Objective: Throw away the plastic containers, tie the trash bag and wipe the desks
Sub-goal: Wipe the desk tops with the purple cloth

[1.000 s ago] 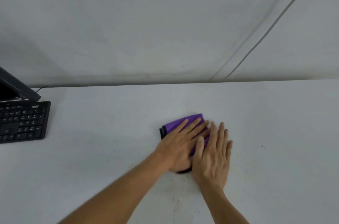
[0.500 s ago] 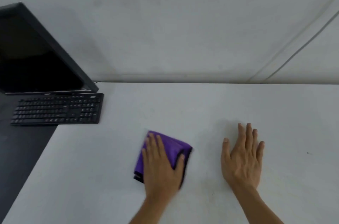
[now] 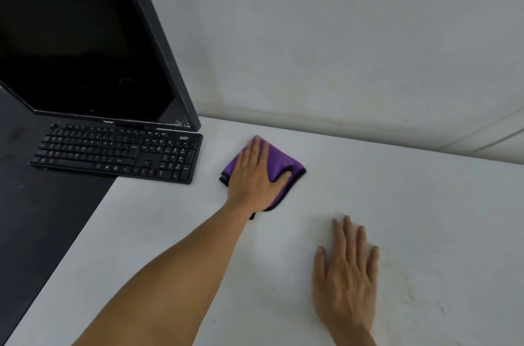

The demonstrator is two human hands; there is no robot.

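**A:** One purple cloth (image 3: 280, 159) — where does it lie?

**B:** On the white worktop (image 3: 411, 218), in its far left part, near the black keyboard (image 3: 119, 154) but not touching it.

**A:** Which way does it point?

**B:** It is folded to a rough square and sits cornerwise: one corner aims at the wall (image 3: 340, 33), the opposite one back at the person. I cannot make out a clear long axis — the hand covers too much of it.

**A:** Which hand?

**B:** The left hand (image 3: 252, 178) lies flat on top, its fingers (image 3: 256, 152) straight and close together, aimed at the wall, with the thumb spread to the right on the fabric. Nothing is gripped.

**A:** And the other?

**B:** The right hand (image 3: 347, 272) rests palm down on bare worktop, nearer the person and to the right, well apart from the cloth. Its fingers are straight and hold nothing.

**A:** Beyond that?

**B:** A black monitor (image 3: 85, 42), screen dark, stands behind the keyboard. The keyboard lies partly on the white worktop and partly on a dark surface (image 3: 42, 218) at left.
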